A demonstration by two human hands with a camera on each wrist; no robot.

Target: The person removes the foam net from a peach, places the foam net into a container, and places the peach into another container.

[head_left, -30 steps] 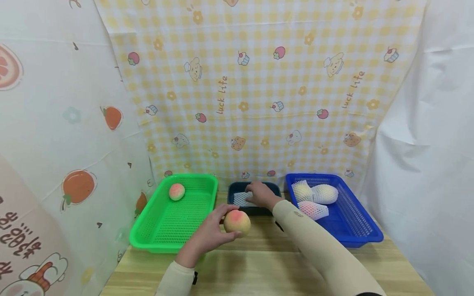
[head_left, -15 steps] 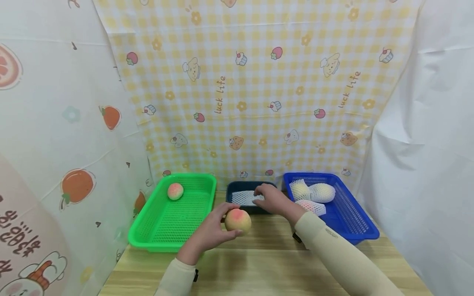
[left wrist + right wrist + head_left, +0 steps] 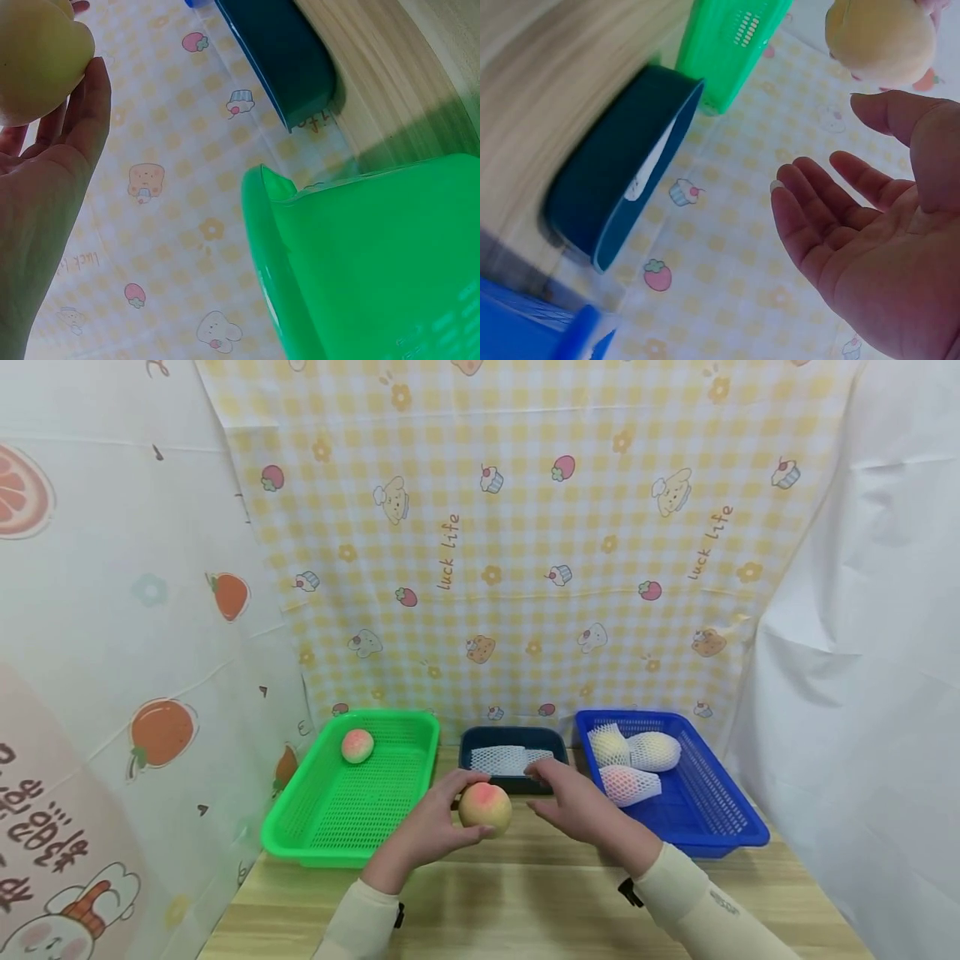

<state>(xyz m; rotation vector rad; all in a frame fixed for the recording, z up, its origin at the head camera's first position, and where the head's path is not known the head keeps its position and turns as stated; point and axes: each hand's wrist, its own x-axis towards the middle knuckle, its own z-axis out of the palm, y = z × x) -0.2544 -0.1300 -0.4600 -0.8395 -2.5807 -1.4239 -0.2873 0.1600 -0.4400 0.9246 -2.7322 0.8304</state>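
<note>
A yellow peach with a pink blush is gripped by my left hand, thumb and fingers curled round its left side, above the table's middle. In the left wrist view the peach sits at the top left corner in the fingers. My right hand hovers just right of the peach, apart from it. The right wrist view shows this hand with a bare palm and loosely bent fingers, holding nothing. White foam net sleeves lie in a dark teal tray behind both hands.
On the left stands a green basket with another peach in its back corner. A blue basket on the right holds several net-wrapped fruits. A checked cloth hangs behind the wooden table.
My right hand has drawn back from the dark tray, moving right and nearer, and comes up beside the peach. My left hand keeps its grip on the peach almost in place.
</note>
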